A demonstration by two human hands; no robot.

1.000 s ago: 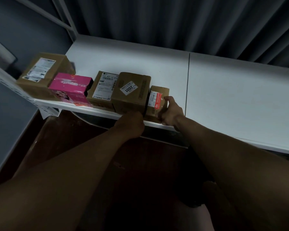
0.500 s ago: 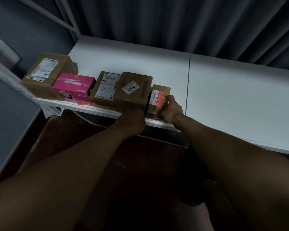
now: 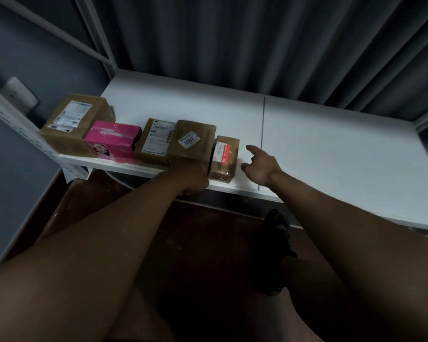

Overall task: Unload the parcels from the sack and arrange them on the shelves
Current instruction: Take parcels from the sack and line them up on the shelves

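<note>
Five parcels line the front edge of the white shelf [image 3: 331,154]. Farthest left of the box marked 2001 [image 3: 193,141] sits a large brown carton [image 3: 71,119]; then a pink box [image 3: 113,139]; then a labelled carton [image 3: 156,138]. The left hand [image 3: 195,178] presses the 2001 box's near face — fingers curled, grip unclear; just right, a small parcel [image 3: 224,156]; beyond it the right hand [image 3: 262,165] hovers, fingers spread, holding nothing.

A dimly lit room. Dark grey pleated curtains [image 3: 257,45] hang along the back. A white metal shelf upright [image 3: 97,33] rises at the left against a blue-grey wall [image 3: 22,45] (with a pale wall plate [image 3: 20,93] on it). The floor [image 3: 195,243] below is dark reddish-brown.
</note>
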